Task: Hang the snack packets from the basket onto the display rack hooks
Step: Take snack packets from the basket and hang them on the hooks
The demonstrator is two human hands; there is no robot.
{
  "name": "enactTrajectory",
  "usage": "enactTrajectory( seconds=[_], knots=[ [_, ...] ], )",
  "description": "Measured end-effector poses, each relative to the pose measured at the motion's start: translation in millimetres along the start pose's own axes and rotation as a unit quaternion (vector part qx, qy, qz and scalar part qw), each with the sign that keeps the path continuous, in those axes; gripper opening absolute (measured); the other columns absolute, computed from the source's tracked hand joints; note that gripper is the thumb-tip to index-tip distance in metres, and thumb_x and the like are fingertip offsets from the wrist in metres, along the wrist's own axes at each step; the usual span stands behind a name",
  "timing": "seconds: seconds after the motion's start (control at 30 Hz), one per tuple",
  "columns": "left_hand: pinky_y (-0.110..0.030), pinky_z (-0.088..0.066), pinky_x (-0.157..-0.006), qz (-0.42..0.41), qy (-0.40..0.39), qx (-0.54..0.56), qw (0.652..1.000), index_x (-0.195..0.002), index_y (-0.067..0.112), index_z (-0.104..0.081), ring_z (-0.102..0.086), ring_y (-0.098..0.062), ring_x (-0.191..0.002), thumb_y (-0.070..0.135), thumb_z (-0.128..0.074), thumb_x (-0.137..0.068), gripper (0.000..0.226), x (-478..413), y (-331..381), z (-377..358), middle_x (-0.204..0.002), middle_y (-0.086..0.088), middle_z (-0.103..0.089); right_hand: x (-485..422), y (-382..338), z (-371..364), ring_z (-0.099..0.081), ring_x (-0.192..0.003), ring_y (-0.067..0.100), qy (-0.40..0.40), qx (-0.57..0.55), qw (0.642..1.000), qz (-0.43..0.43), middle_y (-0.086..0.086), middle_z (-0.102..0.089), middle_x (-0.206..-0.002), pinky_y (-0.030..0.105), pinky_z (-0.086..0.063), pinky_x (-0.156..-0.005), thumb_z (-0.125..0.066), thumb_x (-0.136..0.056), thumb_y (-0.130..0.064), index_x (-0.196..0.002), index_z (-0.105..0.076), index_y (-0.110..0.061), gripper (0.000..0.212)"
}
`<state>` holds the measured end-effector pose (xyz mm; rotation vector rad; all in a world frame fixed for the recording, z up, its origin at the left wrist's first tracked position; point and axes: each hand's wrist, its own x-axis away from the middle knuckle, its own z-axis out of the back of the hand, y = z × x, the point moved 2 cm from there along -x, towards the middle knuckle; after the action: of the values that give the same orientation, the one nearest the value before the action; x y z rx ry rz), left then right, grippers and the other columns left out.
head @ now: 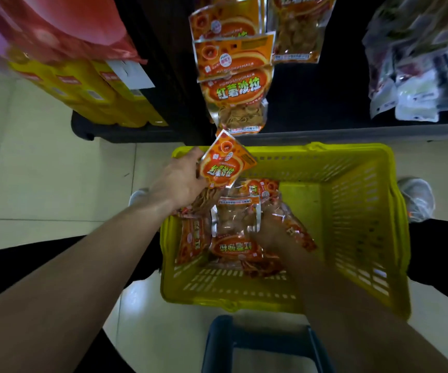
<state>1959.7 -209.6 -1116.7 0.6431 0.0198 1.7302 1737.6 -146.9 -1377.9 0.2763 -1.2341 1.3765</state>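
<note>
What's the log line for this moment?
left hand: holds orange packet above basket | right hand: down among loose packets, grip unclear | rack: hung packets | stage: held packet not yet hung

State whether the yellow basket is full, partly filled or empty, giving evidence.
Partly filled: snack packets lie in the basket at left; its bare bottom shows at right.

A single wide-angle head camera looks steeply down from close above the yellow basket [360, 211] on the floor [42, 170]. It faces the display rack [311, 103], whose lower part crosses the frame's top.
</note>
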Motion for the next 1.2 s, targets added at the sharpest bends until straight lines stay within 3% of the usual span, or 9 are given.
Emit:
enactTrajectory(
  seconds=[0.17,0.27,0.43,0.53,0.7,0.8,0.9,1.07,1.2],
  knots=[
    [-0.035,-0.054,-0.079,0.014,-0.004,0.011,1.0,-0.115,0.031,-0.058,-0.066,-0.024,-0.098,0.034,-0.059,-0.095,0.021,-4,0,1,-0.11,0.0,-0.071,62,-54,41,-0.065,-0.089,0.034,0.073,-0.061,0.995,0.034,0.015,-0.07,-0.094,0.03,-0.04,-0.064,-0.059,-0.095,-0.026,-0.097,-0.065,-0.012,0.015],
    [-0.03,-0.044,-0.071,0.021,0.001,0.035,0.999,-0.108,0.027,-0.063,-0.063,-0.022,-0.094,0.042,-0.053,-0.1,0.019,-1,7,6,-0.1,0.003,-0.066,82,-62,84,-0.064,-0.088,0.038,0.107,0.004,0.993,0.051,0.018,-0.068,-0.09,0.029,-0.033,-0.063,-0.053,-0.097,-0.017,-0.078,-0.061,-0.02,0.021],
    [-0.029,-0.047,-0.071,-0.005,0.045,0.043,0.998,-0.107,0.024,-0.069,-0.062,-0.018,-0.088,0.043,-0.054,-0.1,0.025,13,25,29,-0.098,0.001,-0.069,137,-84,170,-0.066,-0.107,0.026,0.08,0.205,0.973,0.071,0.003,-0.071,-0.112,0.031,-0.052,-0.081,-0.058,-0.091,-0.019,-0.105,-0.068,-0.033,0.022],
    [-0.033,-0.048,-0.07,-0.08,0.091,0.008,0.993,-0.108,0.022,-0.069,-0.066,-0.027,-0.089,0.03,-0.056,-0.1,0.018,30,42,52,-0.1,-0.005,-0.073,191,-114,214,-0.062,-0.115,0.026,0.078,0.338,0.933,0.099,0.003,-0.068,-0.123,0.03,-0.048,-0.085,-0.061,-0.088,-0.016,-0.119,-0.066,-0.031,0.036],
    [-0.032,-0.052,-0.087,-0.139,0.005,0.123,0.983,-0.114,0.023,-0.068,-0.066,-0.016,-0.103,0.02,-0.055,-0.101,0.019,56,70,80,-0.109,0.006,-0.072,286,-160,262,-0.061,-0.107,0.024,0.145,0.416,0.885,0.151,-0.003,-0.069,-0.107,0.033,-0.048,-0.077,-0.055,-0.091,-0.027,-0.106,-0.068,-0.036,0.021],
    [-0.044,-0.052,-0.1,-0.174,-0.06,0.213,0.959,-0.114,0.015,-0.07,-0.068,-0.015,-0.106,0.021,-0.054,-0.102,0.02,79,89,94,-0.11,0.0,-0.074,324,-174,275,-0.062,-0.101,0.023,0.184,0.421,0.873,0.166,-0.006,-0.068,-0.1,0.038,-0.052,-0.079,-0.059,-0.089,-0.034,-0.099,-0.066,-0.04,0.014],
    [-0.052,-0.051,-0.096,-0.204,-0.064,0.21,0.954,-0.109,0.016,-0.069,-0.068,-0.025,-0.104,0.043,-0.053,-0.097,0.034,97,97,93,-0.105,-0.004,-0.074,335,-174,277,-0.063,-0.093,0.019,0.226,0.369,0.884,0.175,-0.013,-0.069,-0.089,0.035,-0.049,-0.073,-0.065,-0.085,-0.035,-0.085,-0.063,-0.038,0.003],
    [-0.052,-0.054,-0.089,-0.206,-0.072,0.219,0.951,-0.103,0.029,-0.069,-0.07,-0.017,-0.097,0.044,-0.05,-0.1,0.025,105,106,79,-0.099,0.004,-0.074,316,-180,280,-0.063,-0.084,0.016,0.271,0.249,0.911,0.187,-0.015,-0.066,-0.078,0.035,-0.051,-0.07,-0.077,-0.071,-0.044,-0.077,-0.056,-0.034,0.024],
    [-0.049,-0.054,-0.074,-0.227,-0.062,0.217,0.947,-0.088,0.019,-0.067,-0.067,-0.024,-0.079,0.033,-0.054,-0.102,0.024,94,121,71,-0.083,-0.007,-0.07,295,-186,286,-0.061,-0.088,0.019,0.264,0.237,0.915,0.192,-0.013,-0.064,-0.081,0.035,-0.047,-0.067,-0.082,-0.066,-0.05,-0.091,-0.05,-0.038,0.042]
  ],
)
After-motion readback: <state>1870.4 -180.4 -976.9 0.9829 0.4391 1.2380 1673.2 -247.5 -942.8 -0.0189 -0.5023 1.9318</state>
